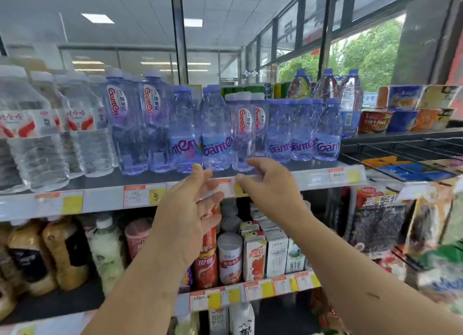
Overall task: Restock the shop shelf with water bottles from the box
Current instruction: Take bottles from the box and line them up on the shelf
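Several clear, purple-tinted water bottles (216,131) with purple caps stand in rows on the top shelf (100,199). Taller purple bottles (125,124) stand to their left. My left hand (190,209) hovers just in front of the shelf edge, fingers relaxed and spread, holding nothing. My right hand (270,184) is beside it, fingers loosely bent near the base of a slim white-capped bottle (241,134), apart from it. The box is out of view.
Clear bottles with red and white labels (40,134) fill the shelf's left end. Instant noodle cups (375,120) sit at the right. Cans, cartons and drinks (250,254) fill the shelf below. Price tags line the shelf edges.
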`<state>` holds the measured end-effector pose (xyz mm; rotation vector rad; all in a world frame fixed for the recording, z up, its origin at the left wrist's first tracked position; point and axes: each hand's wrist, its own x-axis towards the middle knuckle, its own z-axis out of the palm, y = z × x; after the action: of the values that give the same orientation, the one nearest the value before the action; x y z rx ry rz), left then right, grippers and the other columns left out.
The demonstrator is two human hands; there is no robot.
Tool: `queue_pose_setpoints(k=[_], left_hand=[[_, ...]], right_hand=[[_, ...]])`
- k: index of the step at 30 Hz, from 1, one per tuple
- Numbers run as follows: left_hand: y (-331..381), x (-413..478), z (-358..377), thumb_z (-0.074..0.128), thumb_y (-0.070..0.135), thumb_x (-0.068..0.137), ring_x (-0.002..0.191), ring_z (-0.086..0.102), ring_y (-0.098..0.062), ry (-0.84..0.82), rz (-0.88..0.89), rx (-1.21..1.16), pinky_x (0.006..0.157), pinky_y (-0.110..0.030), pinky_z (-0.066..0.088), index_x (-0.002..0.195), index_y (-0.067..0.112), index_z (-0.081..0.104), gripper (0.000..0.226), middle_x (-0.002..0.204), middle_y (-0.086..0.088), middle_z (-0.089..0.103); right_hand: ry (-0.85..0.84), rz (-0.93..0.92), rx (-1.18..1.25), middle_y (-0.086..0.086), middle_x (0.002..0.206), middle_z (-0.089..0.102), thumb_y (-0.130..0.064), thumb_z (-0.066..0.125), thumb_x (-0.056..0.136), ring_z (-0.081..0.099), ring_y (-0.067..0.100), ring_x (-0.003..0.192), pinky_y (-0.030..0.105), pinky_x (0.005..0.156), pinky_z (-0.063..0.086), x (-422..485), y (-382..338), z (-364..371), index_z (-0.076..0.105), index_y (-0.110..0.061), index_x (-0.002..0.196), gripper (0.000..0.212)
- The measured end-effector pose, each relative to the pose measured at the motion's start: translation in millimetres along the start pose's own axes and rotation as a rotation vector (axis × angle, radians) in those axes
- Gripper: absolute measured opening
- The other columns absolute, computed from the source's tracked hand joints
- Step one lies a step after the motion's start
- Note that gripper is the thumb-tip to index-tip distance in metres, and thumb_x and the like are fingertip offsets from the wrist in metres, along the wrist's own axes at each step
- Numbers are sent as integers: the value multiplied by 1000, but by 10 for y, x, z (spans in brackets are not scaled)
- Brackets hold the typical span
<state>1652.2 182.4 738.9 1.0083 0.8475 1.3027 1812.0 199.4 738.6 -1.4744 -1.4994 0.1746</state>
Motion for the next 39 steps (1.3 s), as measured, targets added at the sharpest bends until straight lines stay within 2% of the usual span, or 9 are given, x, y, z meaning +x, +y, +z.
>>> queue_pose_setpoints(k=[5,9,11,17,21,27,30,34,39], left_hand=[[-650,-290,-512,47,52,97,107,66,-19,-55,-191,-6,95,-47,45,118,20,67,43,117,1,71],[-1469,-570,-1016,48,54,96,98,69,-17,-25,-377,15,80,-40,49,113,22,68,42,111,4,73],[-1938,-718,-1265,48,54,96,100,67,-18,5,-500,32,73,-38,47,111,22,68,41,113,4,71],[-3344,-1076,-1825,47,56,96,97,64,-15,103,-754,73,96,-46,38,91,28,75,40,90,15,76],[-4312,-1296,-2117,49,58,94,103,64,-15,190,-892,77,104,-52,34,109,30,69,38,116,7,70],[-5671,-1616,-2466,43,53,99,114,59,-17,284,-1043,123,98,-47,32,128,26,61,43,130,4,62],[-6220,-1736,-2640,42,54,99,122,57,-20,334,-1095,132,104,-50,32,134,24,57,48,138,2,59],[-6897,-1831,-2822,43,54,99,127,54,-21,393,-1131,142,113,-55,31,138,23,54,51,143,2,56],[-7670,-1938,-3132,44,57,98,125,55,-18,430,-1139,145,113,-56,32,138,25,54,52,141,4,57]], right_hand=[[-60,138,-56,-5,122,65,-37,67,89,58,10,114,34,98,49,-961,197,358,66,-22,125,39],[-237,362,-70,-8,110,65,-34,67,91,61,7,100,27,82,50,-1838,680,793,65,-21,125,36],[-341,465,-106,-2,107,69,-35,67,91,66,12,94,33,83,55,-2249,996,1029,65,-23,127,38],[-471,652,-153,-3,100,71,-27,73,84,67,13,95,34,85,55,-3305,1973,1707,71,-20,117,34],[-580,747,-175,-2,88,72,-26,75,81,70,17,80,38,76,58,-3976,2742,2172,72,-19,112,31],[-828,841,-216,1,107,71,-27,73,84,65,14,99,23,86,49,-4889,3913,2774,69,-22,120,36],[-958,854,-250,-1,115,70,-28,73,84,65,15,106,32,95,52,-5331,4451,3047,67,-23,122,39],[-1141,821,-343,1,119,66,-27,72,86,62,18,105,20,82,43,-5876,5100,3410,63,-22,127,42],[-1409,783,-476,7,129,58,-30,73,87,58,25,113,29,86,49,-6414,5753,4002,53,-17,136,54]])
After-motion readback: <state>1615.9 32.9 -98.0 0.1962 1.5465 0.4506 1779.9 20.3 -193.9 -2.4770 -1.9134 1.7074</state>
